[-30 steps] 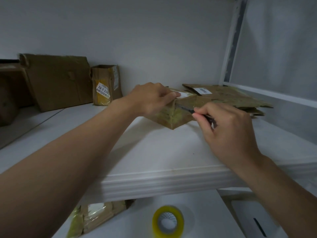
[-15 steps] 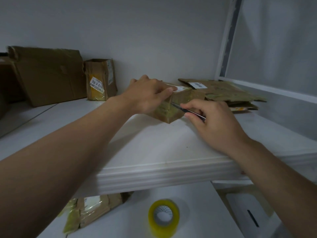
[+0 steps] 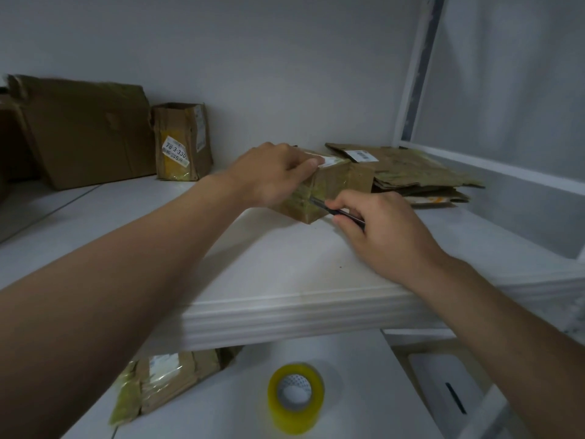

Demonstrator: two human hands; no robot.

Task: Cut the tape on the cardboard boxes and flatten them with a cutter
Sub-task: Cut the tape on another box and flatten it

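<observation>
Box (image 3: 329, 190) under work: small, brown, wrapped in glossy tape, set on the white shelf (image 3: 285, 270) near the back wall, with one corner turned toward the camera. It is gripped from the top and left by the left hand (image 3: 275, 172), with the fingers curled over the upper edge and one fingertip laid beside a white label on the lid. The cutter (image 3: 319, 204) is pinched in the right hand (image 3: 380, 226) between thumb and curled fingers. Its dark tip is laid against the taped front face of the box, about mid-height. The blade is too small to be made out.

A stack of flattened boxes (image 3: 411, 172) is seen just right of the box and behind it; contact between the two cannot be told. Further left, against the wall, an upright box (image 3: 182, 144) labelled 78-3-330 is placed, with a large dented box (image 3: 85, 128) beside it.

Below the shelf, on a lower white surface (image 3: 354, 369), a tape roll (image 3: 296, 397) is stood on end. A flattened taped carton (image 3: 164, 381) is laid to its left, partly hidden under the shelf.
</observation>
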